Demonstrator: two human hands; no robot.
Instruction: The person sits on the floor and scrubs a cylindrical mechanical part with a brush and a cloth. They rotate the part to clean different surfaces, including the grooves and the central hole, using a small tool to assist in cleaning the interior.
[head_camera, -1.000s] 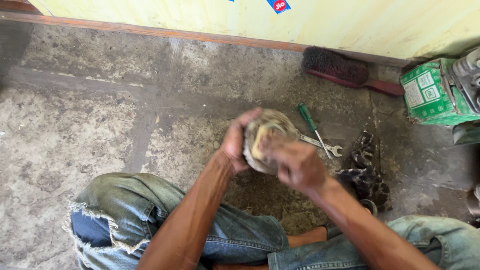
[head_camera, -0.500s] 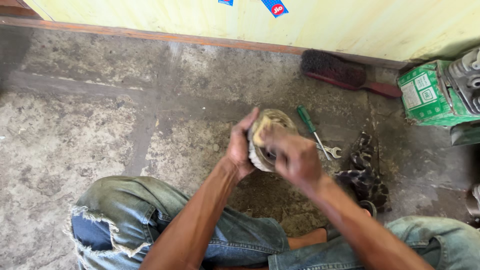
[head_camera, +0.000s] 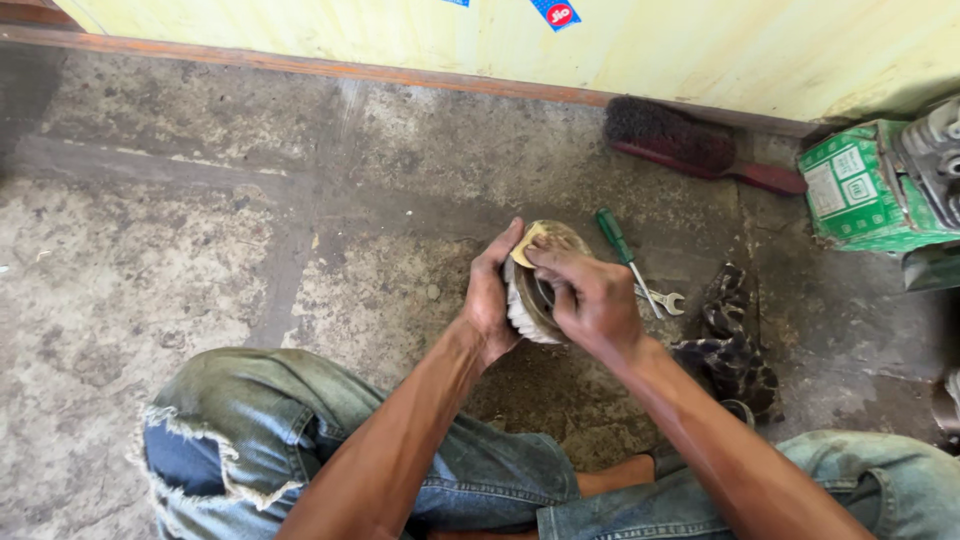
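My left hand (head_camera: 490, 298) grips a round, dirty metal part (head_camera: 535, 300) with a ribbed pale rim, held above the concrete floor in front of my knees. My right hand (head_camera: 590, 300) presses a small tan piece of sandpaper (head_camera: 528, 243) against the top face of the part, fingers closed on it. Most of the part's face is hidden behind my right hand.
A green-handled screwdriver (head_camera: 618, 243) and a metal spanner (head_camera: 661, 298) lie on the floor just right of my hands. A dark patterned rag (head_camera: 730, 345) lies further right. A red-handled brush (head_camera: 690, 145) rests by the wall. A green box (head_camera: 862, 188) stands at right.
My right hand has slid the sandpaper up across the part's face to its top edge. The part has tilted, so its ribbed rim shows more. My left hand keeps its grip.
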